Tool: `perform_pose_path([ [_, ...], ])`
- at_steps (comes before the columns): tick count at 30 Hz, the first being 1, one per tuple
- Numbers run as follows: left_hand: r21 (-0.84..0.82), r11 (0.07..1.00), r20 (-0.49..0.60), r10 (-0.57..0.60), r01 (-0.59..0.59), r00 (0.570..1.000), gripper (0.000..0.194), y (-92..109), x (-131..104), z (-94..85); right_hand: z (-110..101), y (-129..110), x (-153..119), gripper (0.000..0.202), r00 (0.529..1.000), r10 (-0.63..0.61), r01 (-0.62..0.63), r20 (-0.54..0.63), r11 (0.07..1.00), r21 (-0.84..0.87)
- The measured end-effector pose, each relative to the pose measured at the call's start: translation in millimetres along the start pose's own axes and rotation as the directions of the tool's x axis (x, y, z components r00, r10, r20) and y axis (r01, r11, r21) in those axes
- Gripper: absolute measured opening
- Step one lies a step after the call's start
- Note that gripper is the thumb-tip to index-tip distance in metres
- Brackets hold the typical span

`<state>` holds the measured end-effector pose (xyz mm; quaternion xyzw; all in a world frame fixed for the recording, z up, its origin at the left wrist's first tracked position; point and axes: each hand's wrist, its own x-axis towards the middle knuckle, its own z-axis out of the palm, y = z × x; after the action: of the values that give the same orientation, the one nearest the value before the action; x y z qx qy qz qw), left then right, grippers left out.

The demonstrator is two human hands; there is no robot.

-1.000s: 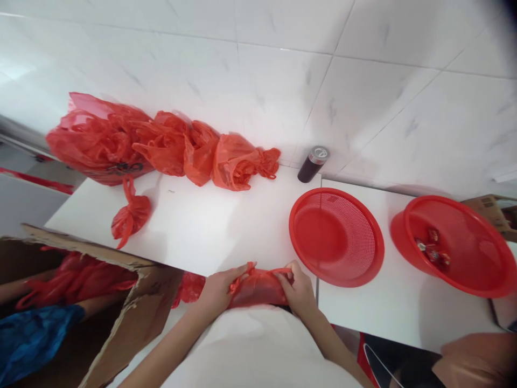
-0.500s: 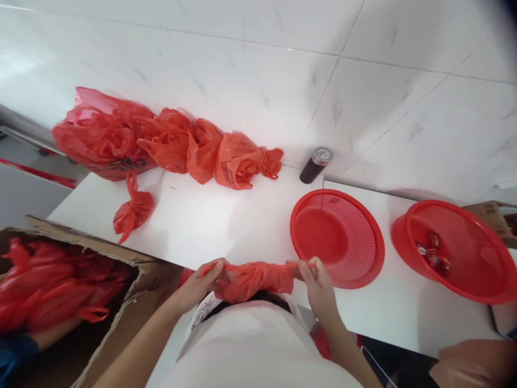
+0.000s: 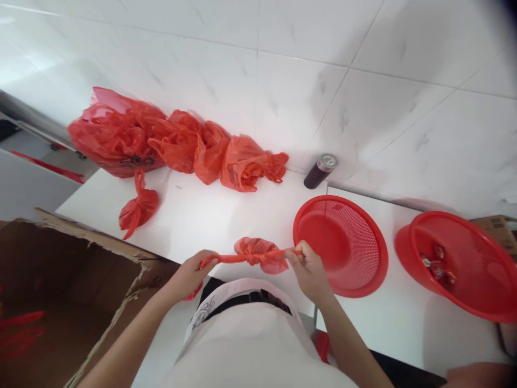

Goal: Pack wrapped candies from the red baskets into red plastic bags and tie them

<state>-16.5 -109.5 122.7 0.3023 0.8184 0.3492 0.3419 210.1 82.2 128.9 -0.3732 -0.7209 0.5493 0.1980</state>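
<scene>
Above the white table's (image 3: 226, 215) near edge, the left hand (image 3: 189, 275) and right hand (image 3: 309, 269) each pinch a handle of a small red plastic bag (image 3: 258, 253), stretched taut between them.

white table (image 3: 226, 215): red bags (image 3: 177, 145) far left, dark can (image 3: 321, 171) far, two red baskets (image 3: 341, 245) right.

The open brown cardboard box (image 3: 72, 291) is cut off by the left and bottom edges. The red plastic basin (image 3: 464, 269) runs past the right edge; its small wrapped contents (image 3: 438, 263) are too small to identify.
</scene>
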Motion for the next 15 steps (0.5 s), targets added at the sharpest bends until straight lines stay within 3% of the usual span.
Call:
perform_pose_path([
  [1, 0.101, 0.991, -0.028, 0.09, -0.087, 0.996, 0.03, -1.6, 2.4, 5.2, 4.3, -2.9, -0.7, 0.038, 0.998, -0.032, 0.033, 0.052, 0.999, -0.012],
  [3, 0.227, 0.938, 0.018, 0.263, -0.26, 0.965, 0.045, -1.9, 4.7, 19.6, 15.3, -8.0, -3.0, 0.035, 0.988, -0.076, 0.076, 0.135, 0.997, 0.01],
  [5, 0.25, 0.885, 0.11, 0.376, -0.391, 0.92, 0.05, 1.0, 4.2, 36.0, 26.3, -12.1, -5.5, 0.034, 0.979, -0.083, 0.071, 0.185, 0.995, 0.071],
  [7, 0.196, 0.863, 0.203, 0.428, -0.465, 0.881, 0.041, 5.4, 2.2, 48.4, 33.5, -15.0, -7.1, 0.034, 0.978, -0.061, 0.034, 0.199, 0.99, 0.14],
  [9, 0.13, 0.891, 0.223, 0.402, -0.436, 0.888, 0.031, 9.3, 0.7, 51.5, 35.3, -15.8, -6.6, 0.032, 0.983, -0.031, -0.006, 0.179, 0.979, 0.203],
  [11, 0.118, 0.947, 0.209, 0.27, -0.299, 0.94, 0.026, 10.9, 1.5, 43.5, 32.2, -14.1, -4.2, 0.028, 0.99, 0.011, -0.051, 0.141, 0.958, 0.282],
  [15, 0.247, 0.967, 0.047, 0.044, -0.055, 0.998, 0.02, -4.2, 15.5, 3.3, 18.9, -2.8, 1.1, 0.027, 0.986, 0.154, -0.166, 0.064, 0.912, 0.375],
])
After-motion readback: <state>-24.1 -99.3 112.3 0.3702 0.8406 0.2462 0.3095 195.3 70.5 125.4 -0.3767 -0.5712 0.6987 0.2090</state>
